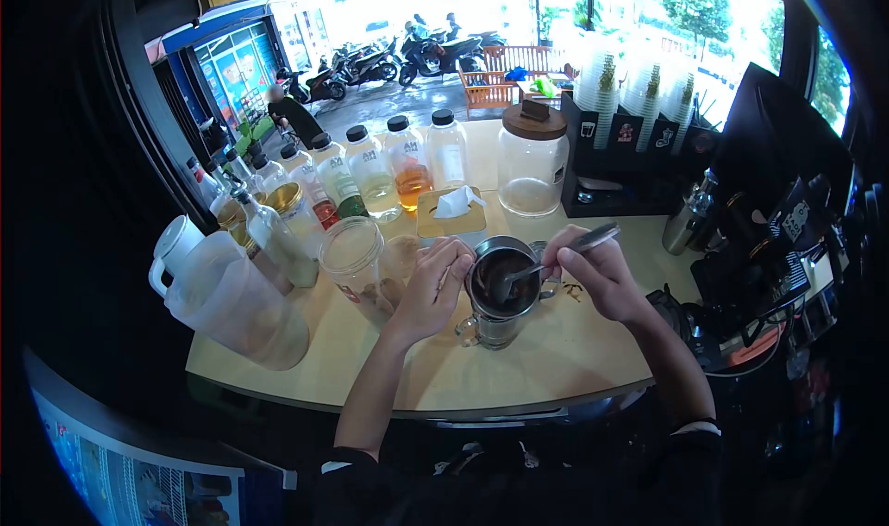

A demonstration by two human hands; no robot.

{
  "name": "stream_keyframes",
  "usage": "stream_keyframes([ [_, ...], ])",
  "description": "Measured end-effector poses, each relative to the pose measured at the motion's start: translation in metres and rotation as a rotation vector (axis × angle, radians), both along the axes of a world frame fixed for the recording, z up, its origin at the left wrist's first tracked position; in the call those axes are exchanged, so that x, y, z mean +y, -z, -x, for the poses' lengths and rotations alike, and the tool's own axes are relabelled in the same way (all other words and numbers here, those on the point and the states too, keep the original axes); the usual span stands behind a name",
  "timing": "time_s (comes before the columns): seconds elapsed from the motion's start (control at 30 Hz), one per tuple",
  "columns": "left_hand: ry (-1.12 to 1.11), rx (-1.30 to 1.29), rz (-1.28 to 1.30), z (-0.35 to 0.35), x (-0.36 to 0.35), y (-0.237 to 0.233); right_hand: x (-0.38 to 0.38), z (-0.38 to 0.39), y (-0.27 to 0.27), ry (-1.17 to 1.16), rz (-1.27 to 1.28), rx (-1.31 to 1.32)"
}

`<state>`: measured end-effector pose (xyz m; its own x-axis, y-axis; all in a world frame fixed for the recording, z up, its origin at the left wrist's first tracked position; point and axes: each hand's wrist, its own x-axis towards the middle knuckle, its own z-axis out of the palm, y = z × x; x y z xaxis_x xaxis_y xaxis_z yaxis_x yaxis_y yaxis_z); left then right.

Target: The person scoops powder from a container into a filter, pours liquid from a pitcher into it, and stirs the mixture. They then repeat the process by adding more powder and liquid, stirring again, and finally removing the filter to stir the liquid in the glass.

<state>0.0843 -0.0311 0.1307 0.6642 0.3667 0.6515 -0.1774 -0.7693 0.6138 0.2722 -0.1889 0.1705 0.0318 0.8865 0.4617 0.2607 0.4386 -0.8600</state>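
A metal cup (505, 281) with dark liquid inside is at the middle of the counter, above a clear glass mug (496, 331). My left hand (432, 290) is closed against the cup's left side, holding it. On the right, my right hand (597, 274) pinches a long metal spoon (524, 273), whose bowl dips into the dark liquid. A clear open jar (356, 262) stands left of my left hand. Behind the cup is a tissue box (451, 216) with a white tissue sticking out.
Capped bottles (405, 160) line the counter's back, near a wooden-lidded jar (532, 169). A plastic pitcher (236, 299) stands left. Stacked cups (639, 91) and a metal shaker (690, 213) are right. A person (292, 117) is outside near parked motorbikes (431, 56).
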Motion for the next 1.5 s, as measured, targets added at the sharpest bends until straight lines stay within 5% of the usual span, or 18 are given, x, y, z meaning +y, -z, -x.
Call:
stream_keyframes([
  [0.07, 0.005, -0.029, 0.017, 0.000, 0.001, 0.002, -0.005, 0.002, 0.000, 0.002, -0.046, 0.005],
  [0.23, -0.049, -0.031, 0.110, -0.002, 0.001, 0.007, -0.007, 0.010, 0.005, 0.127, -0.522, -0.677],
  [0.4, -0.173, -0.033, 0.052, -0.004, -0.003, 0.005, -0.008, 0.009, 0.014, 0.210, -0.662, -1.107],
  [1.13, -0.335, -0.121, -0.019, -0.005, -0.019, 0.001, -0.023, 0.012, 0.017, 0.346, -0.777, -1.390],
  [1.5, -0.290, -0.100, -0.023, -0.006, -0.022, 0.001, -0.025, 0.010, 0.011, 0.276, -0.738, -1.294],
])
